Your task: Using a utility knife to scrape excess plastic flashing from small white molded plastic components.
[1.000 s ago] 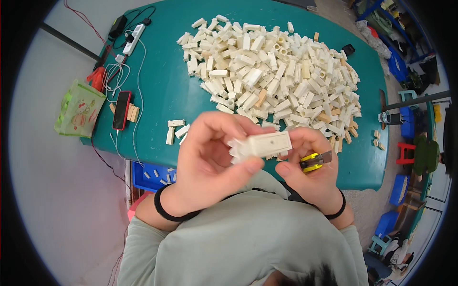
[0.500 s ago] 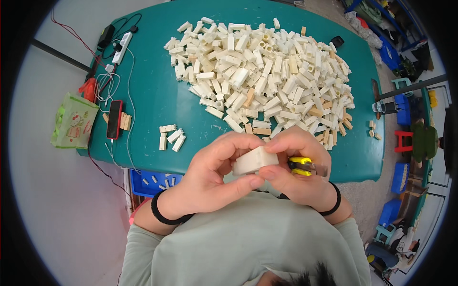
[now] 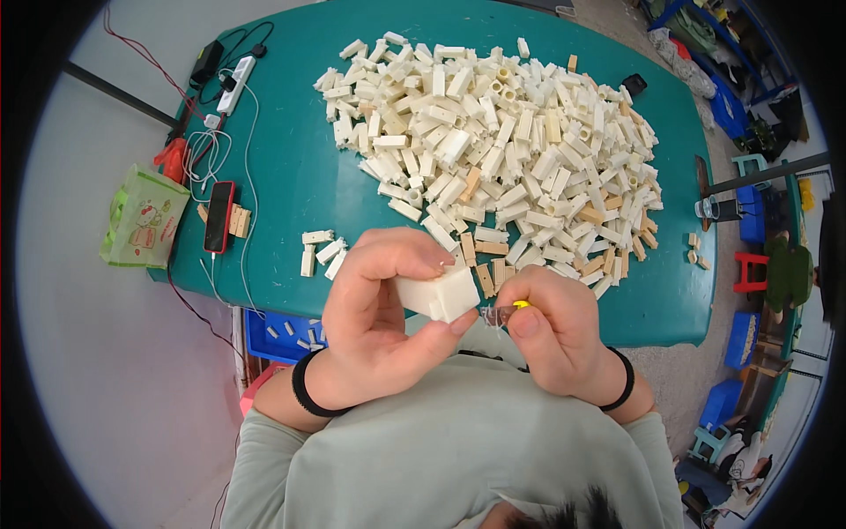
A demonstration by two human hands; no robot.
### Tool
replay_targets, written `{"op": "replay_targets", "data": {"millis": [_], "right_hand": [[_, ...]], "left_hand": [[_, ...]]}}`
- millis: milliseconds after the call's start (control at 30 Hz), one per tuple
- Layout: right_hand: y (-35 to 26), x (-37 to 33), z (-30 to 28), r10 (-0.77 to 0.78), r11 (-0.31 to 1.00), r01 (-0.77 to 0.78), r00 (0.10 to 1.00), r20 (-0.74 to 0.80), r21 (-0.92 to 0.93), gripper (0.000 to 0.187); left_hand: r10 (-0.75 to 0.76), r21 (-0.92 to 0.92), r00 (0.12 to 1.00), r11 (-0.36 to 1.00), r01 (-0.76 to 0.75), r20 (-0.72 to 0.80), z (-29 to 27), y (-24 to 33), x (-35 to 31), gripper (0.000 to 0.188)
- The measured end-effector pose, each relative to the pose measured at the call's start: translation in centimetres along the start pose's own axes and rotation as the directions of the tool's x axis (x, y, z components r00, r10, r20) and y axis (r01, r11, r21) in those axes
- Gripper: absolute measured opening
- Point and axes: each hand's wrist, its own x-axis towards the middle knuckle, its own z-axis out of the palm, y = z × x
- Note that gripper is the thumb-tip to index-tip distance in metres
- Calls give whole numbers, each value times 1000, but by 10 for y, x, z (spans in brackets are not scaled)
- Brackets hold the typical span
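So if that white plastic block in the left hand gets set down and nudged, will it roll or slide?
The white block looks boxy and flat-faced, so it would probably slide, not roll. Held by just left hand fingertips, it is likely light and rigid. Its smooth-looking plastic may be a little slippery.

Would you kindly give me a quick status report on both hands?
Left hand grips white plastic block. Right hand holds small yellow-handled tool against it. Nothing obstructing.

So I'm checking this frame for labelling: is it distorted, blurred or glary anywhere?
Head view: strong fisheye, the teal table edges bow toward a black rim; lighting soft and even, no glare; the white block in the left hand and the right hand look sharp.
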Motion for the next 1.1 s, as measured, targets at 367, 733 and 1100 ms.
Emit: {"op": "replay_targets", "data": {"millis": [367, 733, 1100], "right_hand": [[-3, 0, 2, -77, 984, 68, 996, -49, -164, 22], [-4, -1, 1, -99, 971, 89, 995, -33, -223, 22], [-1, 1, -3, -159, 946, 151, 987, -7, -285, 26]], "left_hand": [[126, 86, 989, 989, -119, -81, 2, 4, 0, 44], [136, 90, 988, 987, -130, -67, 3, 3, 0, 45], [79, -22, 997, 997, -79, 11, 2, 6, 0, 41]]}}
